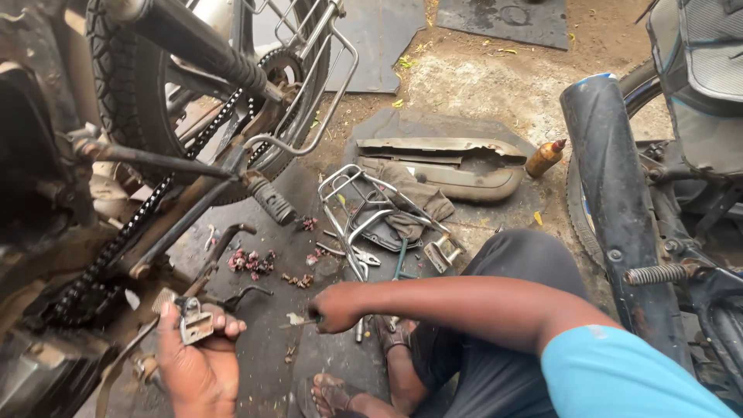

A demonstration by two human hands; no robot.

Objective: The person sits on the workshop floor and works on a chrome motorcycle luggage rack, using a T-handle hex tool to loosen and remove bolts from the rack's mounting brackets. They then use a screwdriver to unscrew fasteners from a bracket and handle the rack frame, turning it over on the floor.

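I see two motorbikes, one at the left (116, 155) and one at the right (665, 232). I count one chain (116, 240), one brown bottle (545, 157), one grey cover (457, 166), and my two hands (197, 364) (334, 308).

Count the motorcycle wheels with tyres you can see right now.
2. One black treaded rear wheel is at upper left, behind the drive chain; another wheel is at right, mostly hidden behind the black exhaust pipe. Others may sit outside view.

Well beyond my right hand (334, 308), past the grey chain cover, a small amber squeeze bottle (545, 158) with a red nozzle tip lies tilted on the dirt; it is the only container I see; no labels, signs or screens show anywhere around my hands.
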